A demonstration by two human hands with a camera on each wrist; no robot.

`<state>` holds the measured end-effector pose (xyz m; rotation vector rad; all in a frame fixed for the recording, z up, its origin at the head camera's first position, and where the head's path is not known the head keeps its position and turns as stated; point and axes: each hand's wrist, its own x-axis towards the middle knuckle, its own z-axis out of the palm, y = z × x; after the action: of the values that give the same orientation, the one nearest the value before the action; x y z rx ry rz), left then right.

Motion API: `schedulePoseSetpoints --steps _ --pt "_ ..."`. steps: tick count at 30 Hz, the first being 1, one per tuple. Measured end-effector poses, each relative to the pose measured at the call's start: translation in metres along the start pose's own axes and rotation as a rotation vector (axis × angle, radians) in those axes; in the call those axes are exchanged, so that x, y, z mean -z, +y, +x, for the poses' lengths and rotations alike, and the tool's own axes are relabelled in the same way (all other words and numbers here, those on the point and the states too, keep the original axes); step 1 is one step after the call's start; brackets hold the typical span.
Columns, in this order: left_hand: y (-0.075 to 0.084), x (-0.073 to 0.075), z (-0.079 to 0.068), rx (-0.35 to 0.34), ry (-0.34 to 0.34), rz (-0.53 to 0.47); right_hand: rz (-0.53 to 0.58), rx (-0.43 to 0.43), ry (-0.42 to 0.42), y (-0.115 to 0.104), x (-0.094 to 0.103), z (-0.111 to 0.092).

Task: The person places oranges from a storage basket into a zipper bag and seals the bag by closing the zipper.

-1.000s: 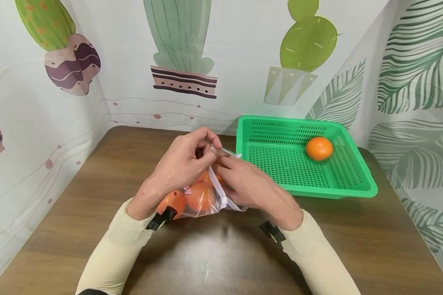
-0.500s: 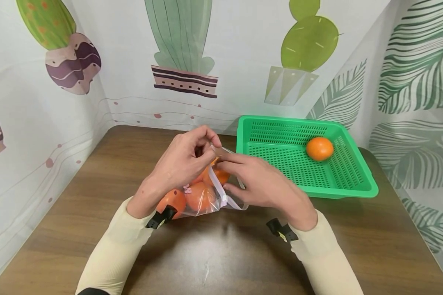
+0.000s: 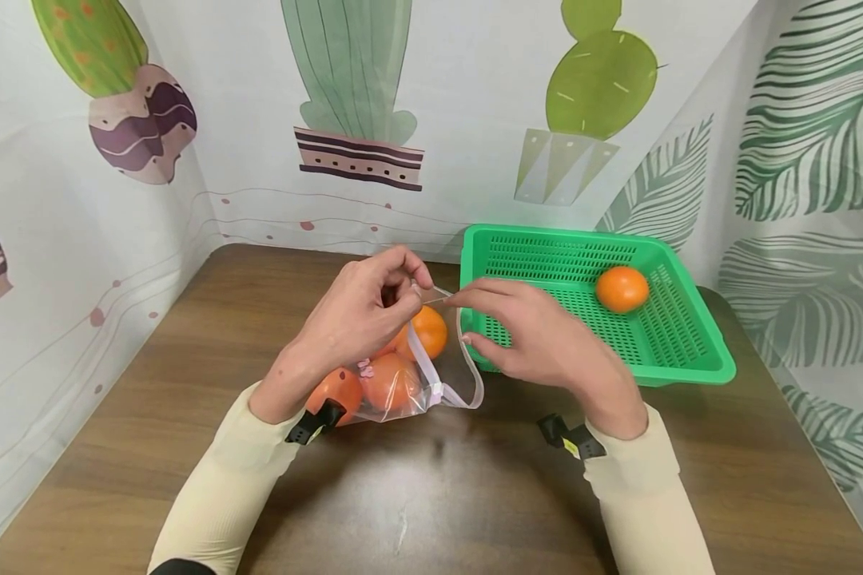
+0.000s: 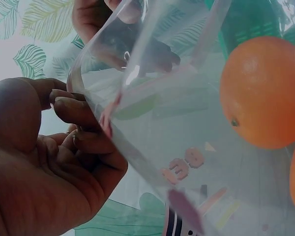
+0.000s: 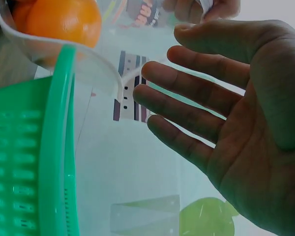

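A clear plastic zip bag (image 3: 420, 351) with a whitish zip strip lies on the table, its mouth facing right. Several oranges (image 3: 431, 331) are inside it. My left hand (image 3: 355, 311) pinches the bag's far upper rim; the left wrist view shows the fingers (image 4: 71, 105) at the clear plastic edge. Just right of the bag mouth hovers my right hand (image 3: 539, 335). In the right wrist view its fingers (image 5: 191, 93) are spread and fairly straight, with nothing in the palm. One orange (image 3: 622, 289) sits in the green basket (image 3: 690, 374), near its right end.
The basket stands at the back right of the brown wooden table (image 3: 129, 431), close to the bag's mouth. Behind the table hangs a white cloth (image 3: 475, 96) printed with cacti and leaves. Black straps with small cameras (image 3: 571, 438) are on both wrists.
My right hand has drawn out of the bag's mouth and moved right towards the basket, uncovering an orange inside the bag. The left hand has kept its hold on the rim.
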<state>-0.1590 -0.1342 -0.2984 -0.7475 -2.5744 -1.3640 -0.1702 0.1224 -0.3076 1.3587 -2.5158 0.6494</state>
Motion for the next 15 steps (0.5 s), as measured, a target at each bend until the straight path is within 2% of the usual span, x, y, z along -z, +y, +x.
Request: schedulePoseSetpoints --steps 7,15 --pt "0.000 0.000 0.000 0.002 -0.017 -0.004 0.000 -0.015 0.045 0.011 0.006 -0.004" --pt "-0.001 -0.002 0.000 0.001 -0.025 0.001 -0.036 -0.139 0.089 0.031 0.016 -0.013"
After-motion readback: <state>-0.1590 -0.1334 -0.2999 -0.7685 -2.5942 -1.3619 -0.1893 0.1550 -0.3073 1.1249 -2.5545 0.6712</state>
